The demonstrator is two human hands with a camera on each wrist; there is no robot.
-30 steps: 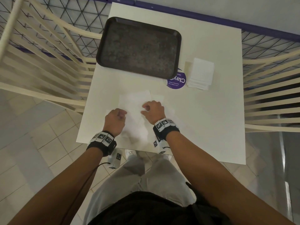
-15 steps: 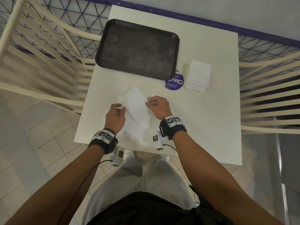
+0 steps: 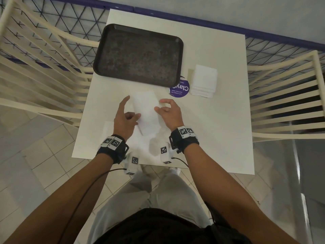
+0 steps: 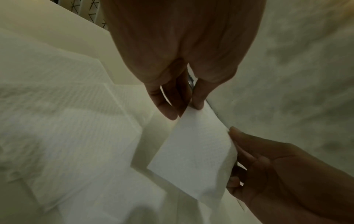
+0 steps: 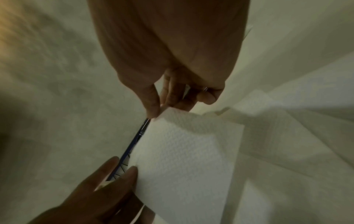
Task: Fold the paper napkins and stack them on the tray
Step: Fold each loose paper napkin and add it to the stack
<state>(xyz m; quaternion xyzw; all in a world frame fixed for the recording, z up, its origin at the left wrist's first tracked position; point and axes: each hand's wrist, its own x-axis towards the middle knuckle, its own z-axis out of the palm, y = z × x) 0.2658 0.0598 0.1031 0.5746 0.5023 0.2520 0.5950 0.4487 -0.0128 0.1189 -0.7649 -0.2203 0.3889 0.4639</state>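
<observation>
A white paper napkin (image 3: 145, 110) is held raised between both hands over the white table (image 3: 211, 129), just short of the dark tray (image 3: 139, 55). My left hand (image 3: 127, 118) pinches its left edge, index finger stretched out. My right hand (image 3: 165, 108) pinches its right edge with curled fingers. In the left wrist view, the left hand (image 4: 184, 106) nips a corner of the napkin (image 4: 191, 151). The right wrist view shows the right hand (image 5: 162, 109) nipping the napkin (image 5: 182, 159) at its top corner. More white napkin paper (image 4: 67, 136) lies flat below. The tray holds nothing.
A stack of white napkins (image 3: 203, 80) sits right of the tray, beside a round purple sticker (image 3: 179, 89). Cream slatted chairs (image 3: 284, 103) flank the table on both sides. A wire mesh fence (image 3: 52, 23) runs behind it.
Both hands have moved away from me toward the tray. They have lifted part of the napkin up off the table, where it lay spread flat one second ago.
</observation>
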